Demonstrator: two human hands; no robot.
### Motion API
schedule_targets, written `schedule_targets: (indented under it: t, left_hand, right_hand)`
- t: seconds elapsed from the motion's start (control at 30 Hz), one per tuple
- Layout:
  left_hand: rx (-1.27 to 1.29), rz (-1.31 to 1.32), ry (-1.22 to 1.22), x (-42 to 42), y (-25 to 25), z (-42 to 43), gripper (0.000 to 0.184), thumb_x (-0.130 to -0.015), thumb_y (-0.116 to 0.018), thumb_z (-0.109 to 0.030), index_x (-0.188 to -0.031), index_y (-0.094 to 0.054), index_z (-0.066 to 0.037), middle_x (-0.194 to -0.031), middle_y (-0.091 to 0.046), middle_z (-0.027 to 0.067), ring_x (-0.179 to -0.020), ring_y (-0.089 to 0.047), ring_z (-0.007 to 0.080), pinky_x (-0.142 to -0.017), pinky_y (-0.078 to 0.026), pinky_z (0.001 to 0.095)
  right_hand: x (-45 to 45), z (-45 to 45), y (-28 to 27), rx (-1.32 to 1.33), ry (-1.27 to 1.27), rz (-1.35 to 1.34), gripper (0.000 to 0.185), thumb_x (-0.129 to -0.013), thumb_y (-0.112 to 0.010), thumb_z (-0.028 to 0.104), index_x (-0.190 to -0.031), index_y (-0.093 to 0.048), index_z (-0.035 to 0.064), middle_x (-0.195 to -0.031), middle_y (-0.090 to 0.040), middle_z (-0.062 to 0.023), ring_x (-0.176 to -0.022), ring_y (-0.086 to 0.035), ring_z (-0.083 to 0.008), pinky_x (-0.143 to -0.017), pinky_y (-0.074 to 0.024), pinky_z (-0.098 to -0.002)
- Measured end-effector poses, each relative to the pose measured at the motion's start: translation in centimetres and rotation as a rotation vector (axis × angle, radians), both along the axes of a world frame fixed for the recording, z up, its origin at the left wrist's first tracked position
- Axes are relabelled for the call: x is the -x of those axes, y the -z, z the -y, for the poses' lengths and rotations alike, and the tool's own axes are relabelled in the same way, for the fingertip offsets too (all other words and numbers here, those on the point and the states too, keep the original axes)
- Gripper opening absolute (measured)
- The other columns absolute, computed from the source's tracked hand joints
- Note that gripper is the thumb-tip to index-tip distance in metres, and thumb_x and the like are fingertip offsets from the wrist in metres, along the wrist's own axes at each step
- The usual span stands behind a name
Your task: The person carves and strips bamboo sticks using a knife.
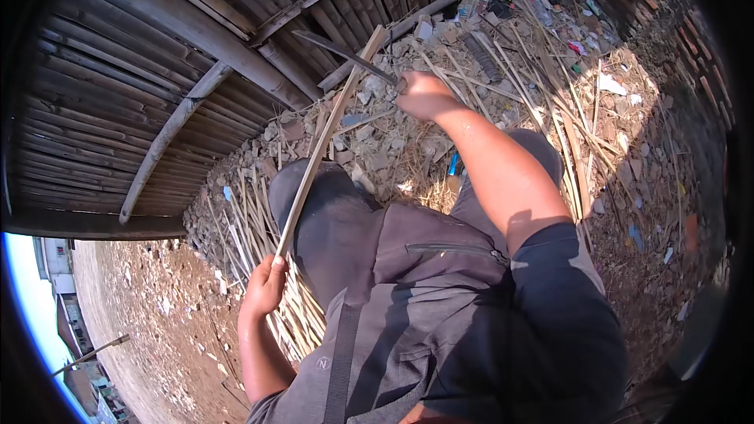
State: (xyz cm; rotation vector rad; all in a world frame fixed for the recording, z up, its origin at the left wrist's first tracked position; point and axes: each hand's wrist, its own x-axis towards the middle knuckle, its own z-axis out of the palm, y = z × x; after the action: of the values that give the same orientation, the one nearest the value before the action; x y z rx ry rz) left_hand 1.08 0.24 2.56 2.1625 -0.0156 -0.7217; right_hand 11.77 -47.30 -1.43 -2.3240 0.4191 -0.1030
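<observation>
My left hand (265, 286) is closed round the lower end of a long, pale bamboo strip (316, 165). The strip slants up and away past my left knee. In my right hand (426, 96) is a long, dark-bladed machete (322, 43), its handle mostly hidden by my fingers. Its blade points to the left and crosses the strip near the far end. Whether the edge touches or cuts into the strip I cannot tell. A bundle of split bamboo strips (297, 310) lies beside my left forearm, partly hidden by my leg.
A bamboo-slat wall (149, 122) with round poles rises ahead and left. Rubble and litter (377, 149) cover the ground before me. More thin strips (577, 157) lie to my right, with a brick wall (667, 0) at the far right.
</observation>
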Motion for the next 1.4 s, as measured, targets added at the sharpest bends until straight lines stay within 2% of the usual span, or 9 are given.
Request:
schedule_targets:
  t: [0.07,0.17,0.47,0.67,0.77,0.93,1.13,1.23,1.4]
  left_hand:
    - [0.242,-0.283,-0.063,0.2,-0.1,-0.1,0.04,-0.107,-0.051,-0.047,-0.093,-0.054,-0.01,-0.061,-0.04,-0.0062,-0.049,-0.035,0.0085,-0.046,-0.027,0.0236]
    - [0.356,-0.505,-0.162,0.6,0.4,-1.1,0.046,-0.106,-0.049,-0.054,-0.093,-0.055,-0.01,-0.059,-0.04,-0.0043,-0.047,-0.034,0.0091,-0.044,-0.025,0.0255]
    - [0.492,-0.707,-0.261,2.0,1.4,-3.3,0.047,-0.105,-0.047,-0.057,-0.098,-0.056,-0.012,-0.069,-0.048,-0.0009,-0.049,-0.037,0.0126,-0.045,-0.03,0.028]
    - [0.472,-0.741,-0.226,1.3,2.0,-3.8,0.049,-0.102,-0.051,-0.061,-0.097,-0.057,-0.012,-0.068,-0.047,-0.0018,-0.049,-0.036,0.0122,-0.045,-0.029,0.0275]
    - [0.494,-0.784,-0.307,1.4,1.2,-3.4,0.048,-0.106,-0.046,-0.057,-0.1,-0.057,-0.01,-0.066,-0.045,-0.0013,-0.048,-0.038,0.0124,-0.045,-0.028,0.028]
    - [0.505,-0.781,-0.193,0.6,2.0,-3.8,0.049,-0.104,-0.048,-0.058,-0.103,-0.059,-0.01,-0.067,-0.048,-0.0003,-0.049,-0.038,0.0132,-0.046,-0.028,0.0283]
    - [0.455,-0.785,-0.216,0.2,2.4,-3.8,0.054,-0.099,-0.053,-0.063,-0.104,-0.06,-0.01,-0.068,-0.05,-0.0004,-0.049,-0.039,0.0122,-0.046,-0.027,0.0266]
    - [0.527,-0.759,-0.238,0.8,1.5,-4.0,0.05,-0.107,-0.047,-0.052,-0.112,-0.06,-0.004,-0.064,-0.048,-0.0001,-0.046,-0.034,0.0116,-0.043,-0.029,0.0265]
    - [0.491,-0.665,-0.212,0.6,-0.1,-1.6,0.051,-0.11,-0.04,-0.045,-0.123,-0.06,0.0,-0.063,-0.043,-0.0018,-0.047,-0.032,0.0102,-0.044,-0.027,0.026]
  right_hand:
    - [1.1,-2.9,-1.8,0.147,-0.225,-0.072,0.044,-0.081,-0.061,0.016,-0.125,-0.068,0.0131,-0.117,-0.072,-0.0178,-0.113,-0.068,-0.0373,-0.097,-0.0536,-0.0467]
    - [2.1,-5.0,-3.9,0.402,-0.585,-0.169,0.038,-0.08,-0.063,0.015,-0.118,-0.069,0.012,-0.104,-0.074,-0.0135,-0.104,-0.071,-0.036,-0.093,-0.0545,-0.049]
    - [0.5,-3.0,-0.3,0.203,-0.249,-0.087,0.043,-0.081,-0.06,0.013,-0.124,-0.069,0.0135,-0.118,-0.071,-0.0187,-0.112,-0.069,-0.0361,-0.094,-0.0546,-0.0473]
    - [1.7,-5.5,-1.7,0.553,-0.693,0.039,0.025,-0.078,-0.063,0.013,-0.103,-0.07,0.0136,-0.095,-0.074,-0.0126,-0.091,-0.072,-0.037,-0.08,-0.0561,-0.0498]
    - [-1.4,0.8,0.3,0.113,-0.299,-0.281,0.045,-0.079,-0.066,0.011,-0.124,-0.068,0.0085,-0.117,-0.071,-0.0216,-0.11,-0.069,-0.0362,-0.094,-0.0547,-0.0459]
    - [0.5,-0.9,-0.8,0.253,-0.215,-0.035,0.039,-0.083,-0.06,0.01,-0.121,-0.069,0.014,-0.113,-0.072,-0.0191,-0.108,-0.07,-0.0362,-0.093,-0.0555,-0.0473]
    - [1.9,-4.3,-3.9,0.493,-0.636,-0.188,0.033,-0.084,-0.061,0.011,-0.115,-0.07,0.0139,-0.105,-0.074,-0.0162,-0.104,-0.071,-0.0336,-0.09,-0.0562,-0.0472]
    - [0.6,-0.1,-1.6,0.295,-0.222,-0.093,0.033,-0.085,-0.061,0.012,-0.117,-0.07,0.0162,-0.107,-0.074,-0.0157,-0.104,-0.071,-0.0336,-0.091,-0.0562,-0.0465]
    - [0.3,0.2,-0.6,0.366,-0.189,-0.158,0.04,-0.085,-0.06,0.015,-0.125,-0.068,0.0187,-0.118,-0.071,-0.0156,-0.11,-0.069,-0.0324,-0.094,-0.0559,-0.0446]
